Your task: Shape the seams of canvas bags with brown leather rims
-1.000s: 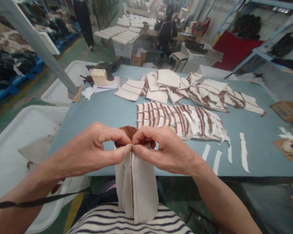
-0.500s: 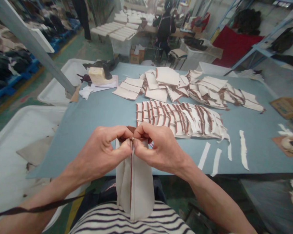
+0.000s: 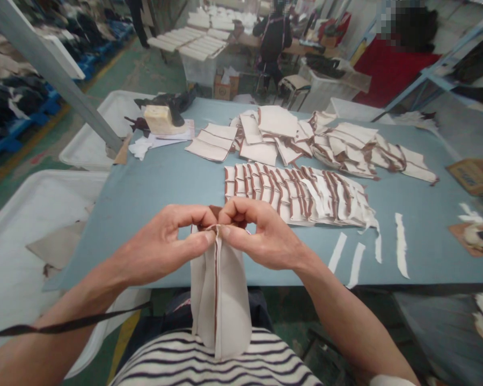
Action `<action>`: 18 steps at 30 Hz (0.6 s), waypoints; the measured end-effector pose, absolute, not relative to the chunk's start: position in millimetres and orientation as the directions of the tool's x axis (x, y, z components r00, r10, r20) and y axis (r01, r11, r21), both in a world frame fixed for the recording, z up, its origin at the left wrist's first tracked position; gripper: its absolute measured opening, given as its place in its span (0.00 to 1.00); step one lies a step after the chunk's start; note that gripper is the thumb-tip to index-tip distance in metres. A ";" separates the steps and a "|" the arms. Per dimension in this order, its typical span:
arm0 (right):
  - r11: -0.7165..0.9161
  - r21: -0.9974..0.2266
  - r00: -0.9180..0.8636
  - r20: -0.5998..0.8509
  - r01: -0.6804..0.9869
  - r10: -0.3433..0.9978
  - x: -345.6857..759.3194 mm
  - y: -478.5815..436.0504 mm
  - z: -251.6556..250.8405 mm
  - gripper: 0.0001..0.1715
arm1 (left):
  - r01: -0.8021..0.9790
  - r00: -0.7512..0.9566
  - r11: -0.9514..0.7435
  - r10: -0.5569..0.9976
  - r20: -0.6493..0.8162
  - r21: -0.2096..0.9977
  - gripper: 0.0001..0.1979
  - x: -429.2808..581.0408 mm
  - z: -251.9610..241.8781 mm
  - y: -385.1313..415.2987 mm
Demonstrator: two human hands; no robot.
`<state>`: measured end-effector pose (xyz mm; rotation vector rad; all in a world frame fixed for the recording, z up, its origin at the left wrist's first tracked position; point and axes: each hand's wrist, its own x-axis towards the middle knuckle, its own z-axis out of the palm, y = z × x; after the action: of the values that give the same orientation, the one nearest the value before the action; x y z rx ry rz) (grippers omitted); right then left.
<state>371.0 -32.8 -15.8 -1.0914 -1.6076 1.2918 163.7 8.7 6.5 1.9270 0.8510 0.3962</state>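
Observation:
A cream fabric piece with a brown-edged seam down its middle (image 3: pixel 231 300) hangs upright in front of my striped shirt. My left hand (image 3: pixel 173 241) pinches its top edge just left of the seam. Close beside it, my right hand (image 3: pixel 261 230) pinches the same edge on the other side, thumbs nearly meeting at the seam. Brown material shows along the inside of the top opening. The fingertips behind the edge are partly hidden. Beyond my hands lies a row of overlapping cream pieces with brown edges (image 3: pixel 265 187).
A loose pile of cream pieces (image 3: pixel 277 123) lies at the back of the blue table (image 3: pixel 156 182). White strips (image 3: pixel 401 246) rest on the right. A yellowish block (image 3: pixel 159 119) sits back left. White bins (image 3: pixel 64 187) stand left; a person (image 3: pixel 271 43) sits beyond.
Both hands stay on the top edge of the fabric piece. The thumbs and fingers have shifted slightly along the rim, and the view has moved a little.

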 end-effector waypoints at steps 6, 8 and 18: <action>0.051 -0.993 -0.338 0.013 0.104 0.941 370.6 -30.2 -13.3 0.09 | 0.399 0.670 -0.308 0.741 -0.045 0.864 0.11 166.2 8.9 4.6; 0.037 -0.995 -0.338 0.002 0.098 0.941 370.5 -30.1 -13.5 0.09 | 0.392 0.682 -0.305 0.730 -0.051 0.868 0.11 164.7 9.1 5.4; 0.126 -0.975 -0.433 0.036 0.182 0.901 382.6 -28.7 -18.3 0.09 | 0.401 0.719 -0.256 0.683 -0.129 0.880 0.15 152.8 6.4 8.9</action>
<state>382.6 -28.7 -18.3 -1.0545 -1.7307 1.3546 152.8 8.9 6.4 1.8845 0.8396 0.3394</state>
